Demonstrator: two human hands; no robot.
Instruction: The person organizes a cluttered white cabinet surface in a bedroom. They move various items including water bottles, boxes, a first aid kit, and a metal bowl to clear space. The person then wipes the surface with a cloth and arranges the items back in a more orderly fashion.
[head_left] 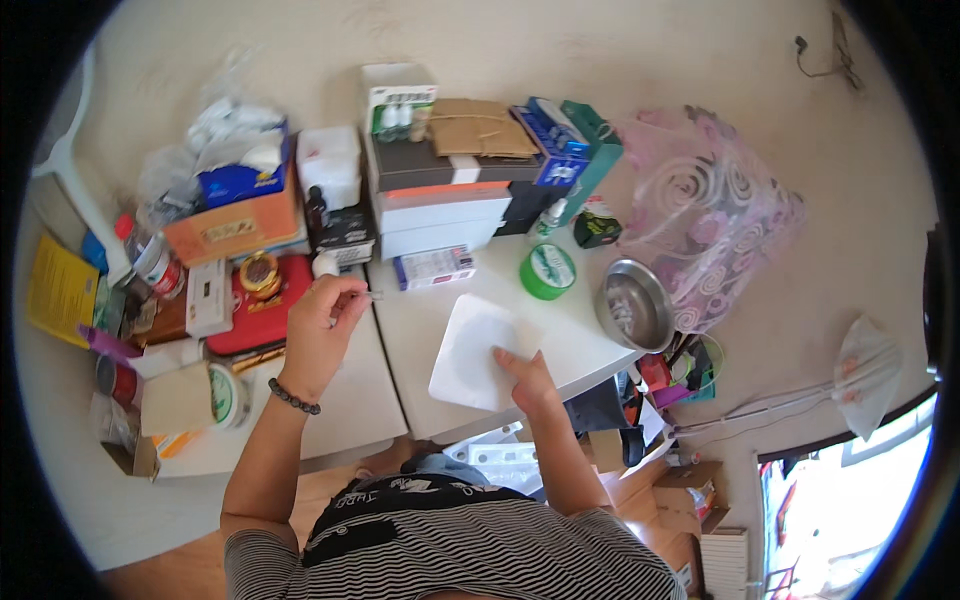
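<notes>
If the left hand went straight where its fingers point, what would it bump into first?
Probably the purple-and-white box, though the left hand might be high enough to pass over it.

L hand [322, 318] pinching tiny item [376, 295], R hand [530, 381] holding white tray [468, 350], grn tub [548, 271] nr steel bowl [652, 325]

White tables [348, 405] line a beige wall [560, 50] near a bright window [860, 500].

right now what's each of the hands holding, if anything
Left hand: closed, pinching a small thing, too tiny to identify.
Right hand: holding a white tray.
</notes>
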